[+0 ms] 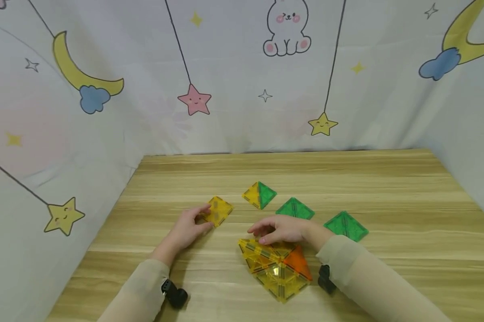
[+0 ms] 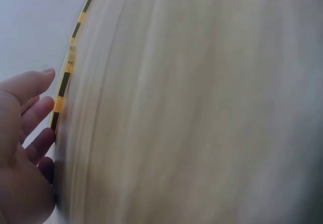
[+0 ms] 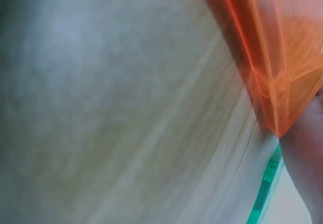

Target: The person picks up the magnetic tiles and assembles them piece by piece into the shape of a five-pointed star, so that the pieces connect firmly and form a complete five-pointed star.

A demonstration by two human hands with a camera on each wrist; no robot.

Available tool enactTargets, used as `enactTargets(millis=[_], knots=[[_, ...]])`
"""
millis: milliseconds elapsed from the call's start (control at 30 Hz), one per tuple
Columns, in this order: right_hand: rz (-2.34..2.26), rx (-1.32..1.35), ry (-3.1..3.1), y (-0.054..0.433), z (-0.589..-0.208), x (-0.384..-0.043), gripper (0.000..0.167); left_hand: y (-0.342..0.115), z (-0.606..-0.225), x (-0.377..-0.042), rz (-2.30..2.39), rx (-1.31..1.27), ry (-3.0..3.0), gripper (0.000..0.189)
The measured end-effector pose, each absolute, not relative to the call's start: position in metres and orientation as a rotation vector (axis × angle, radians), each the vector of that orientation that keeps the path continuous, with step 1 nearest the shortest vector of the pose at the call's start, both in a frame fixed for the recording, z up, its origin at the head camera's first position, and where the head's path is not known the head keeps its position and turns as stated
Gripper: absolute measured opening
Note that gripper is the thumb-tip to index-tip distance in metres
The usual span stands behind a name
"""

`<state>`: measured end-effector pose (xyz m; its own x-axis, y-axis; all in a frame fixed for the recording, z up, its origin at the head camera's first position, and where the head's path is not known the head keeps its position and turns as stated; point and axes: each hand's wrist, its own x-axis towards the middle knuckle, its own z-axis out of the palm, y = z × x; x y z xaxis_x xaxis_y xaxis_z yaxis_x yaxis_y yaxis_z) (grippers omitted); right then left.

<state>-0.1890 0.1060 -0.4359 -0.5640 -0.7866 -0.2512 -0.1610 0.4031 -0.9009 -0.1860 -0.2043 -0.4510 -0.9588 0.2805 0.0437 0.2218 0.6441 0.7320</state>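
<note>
In the head view, my left hand (image 1: pixel 189 226) is at the left side of a flat diamond of two yellow translucent triangular tiles (image 1: pixel 219 211), fingers loosely bent around its near corner. The left wrist view shows these fingers (image 2: pixel 39 146) against the tiles' dark-striped edge. My right hand (image 1: pixel 284 229) is over the far edge of a raised structure of yellow triangular tiles (image 1: pixel 282 281) with one orange tile (image 1: pixel 298 263). Its fingers are loosely bent, with no tile visible between them. The orange tile (image 3: pixel 262 57) looms large in the right wrist view; the right fingers are mostly hidden there.
Beyond the hands lie a yellow and green tile pair (image 1: pixel 260 195), a green pair (image 1: pixel 295 208) partly behind my right hand, and another green pair (image 1: pixel 346 226) by my right forearm. A patterned curtain (image 1: pixel 234 125) stands behind the wooden table (image 1: pixel 185 179).
</note>
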Motion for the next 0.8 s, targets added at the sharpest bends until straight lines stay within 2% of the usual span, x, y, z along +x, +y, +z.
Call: enactTargets(millis=[667,800], knots=[[-1.163,-0.780,1.996,0.104,-0.433,-0.191,0.044,-0.180,-0.449,-0.163,1.138,0.587,2.722,0.047],[-1.142,-0.781,2.063,0.103,-0.432,-0.194,0.046,-0.178,-0.449,-0.162,1.173,0.529,2.737,0.047]])
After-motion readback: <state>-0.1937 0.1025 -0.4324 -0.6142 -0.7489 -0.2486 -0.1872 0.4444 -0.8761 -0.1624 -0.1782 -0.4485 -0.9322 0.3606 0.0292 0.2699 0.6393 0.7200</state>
